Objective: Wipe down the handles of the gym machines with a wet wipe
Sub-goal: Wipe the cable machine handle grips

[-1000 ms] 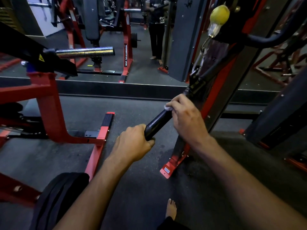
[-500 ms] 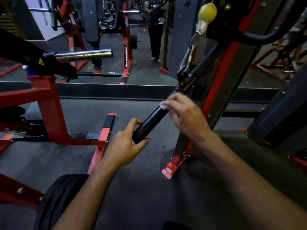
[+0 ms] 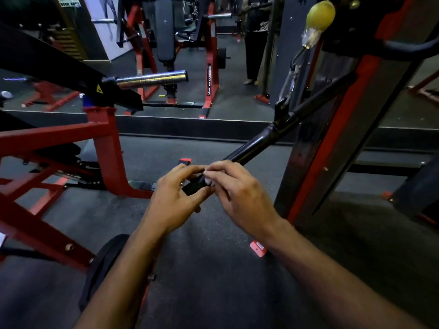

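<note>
Handle: black bar handle (image 3: 247, 151) slopes from the cable machine at upper right down to the hands at frame centre; its free end sits between both hands
Left hand: left hand (image 3: 174, 198) cups the handle's lower end, thumb under it and fingers curled over the top, gripping the bar
Right hand: right hand (image 3: 237, 186) lies just above the left on the handle, fingers bent around a white wet wipe (image 3: 209, 180) and pressing it against the bar
Wet wipe: small bunched white patch, visible only between the right fingertips and the handle; the rest is hidden by the hand
Cable machine: red and black upright (image 3: 332, 143) stands to the right, the handle linked to it by a clip and cable; yellow ball stopper (image 3: 320, 13) hangs at upper right
Left side: red frame machine (image 3: 104, 138) with a chrome sleeve (image 3: 152, 79); black weight plate (image 3: 102, 264) near the left forearm
Floor: dark rubber floor (image 3: 225, 269)
Background: mirror with a standing person (image 3: 255, 43) reflected
</note>
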The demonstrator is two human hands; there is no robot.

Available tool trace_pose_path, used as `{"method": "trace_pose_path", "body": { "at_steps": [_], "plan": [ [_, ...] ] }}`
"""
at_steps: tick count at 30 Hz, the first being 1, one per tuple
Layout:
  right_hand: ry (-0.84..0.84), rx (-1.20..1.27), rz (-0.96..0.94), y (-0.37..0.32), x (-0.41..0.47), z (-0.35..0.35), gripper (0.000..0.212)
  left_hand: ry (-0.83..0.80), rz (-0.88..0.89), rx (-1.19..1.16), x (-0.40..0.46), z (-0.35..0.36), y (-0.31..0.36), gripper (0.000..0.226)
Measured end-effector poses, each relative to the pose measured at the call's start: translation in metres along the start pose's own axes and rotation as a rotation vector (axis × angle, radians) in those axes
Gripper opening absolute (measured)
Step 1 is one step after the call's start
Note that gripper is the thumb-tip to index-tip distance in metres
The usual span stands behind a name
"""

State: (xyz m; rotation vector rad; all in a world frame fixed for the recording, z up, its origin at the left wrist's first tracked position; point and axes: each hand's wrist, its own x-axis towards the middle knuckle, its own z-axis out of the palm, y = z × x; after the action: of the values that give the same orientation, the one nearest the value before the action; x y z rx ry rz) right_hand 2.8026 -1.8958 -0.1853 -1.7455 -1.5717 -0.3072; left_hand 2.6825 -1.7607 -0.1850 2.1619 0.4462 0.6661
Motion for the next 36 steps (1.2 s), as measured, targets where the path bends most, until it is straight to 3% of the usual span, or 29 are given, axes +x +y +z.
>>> {"method": "trace_pose_path", "body": {
  "at_steps": [2, 7, 13, 25, 30, 36],
  "plan": [
    [-0.005, 0.015, 0.007, 0.011, 0.001, -0.013, 0.025, 0.042, -0.020, -0.004, -0.005, 0.002, 0.003, 0.034],
    [0.220, -0.070, 0.146, 0.047, 0.003, -0.051, 0.028, 0.071, -0.048, 0.116, -0.014, 0.002, 0.021, 0.034],
    [0.119, -0.111, -0.076, 0.051, -0.018, -0.029, 0.037, -0.057, -0.127, 0.116, -0.009, -0.002, 0.042, 0.026],
    [0.240, -0.155, 0.107, 0.101, 0.000, -0.068, 0.027, -0.128, -0.189, 0.060, -0.020, 0.013, 0.064, 0.027],
    [0.223, -0.027, -0.080, 0.057, -0.018, -0.039, 0.026, -0.162, -0.192, 0.060, -0.021, 0.015, 0.067, 0.025],
    [0.170, -0.122, -0.218, 0.068, -0.018, -0.045, 0.030, -0.150, -0.206, 0.032, -0.024, 0.011, 0.064, 0.021]
  ]
}}
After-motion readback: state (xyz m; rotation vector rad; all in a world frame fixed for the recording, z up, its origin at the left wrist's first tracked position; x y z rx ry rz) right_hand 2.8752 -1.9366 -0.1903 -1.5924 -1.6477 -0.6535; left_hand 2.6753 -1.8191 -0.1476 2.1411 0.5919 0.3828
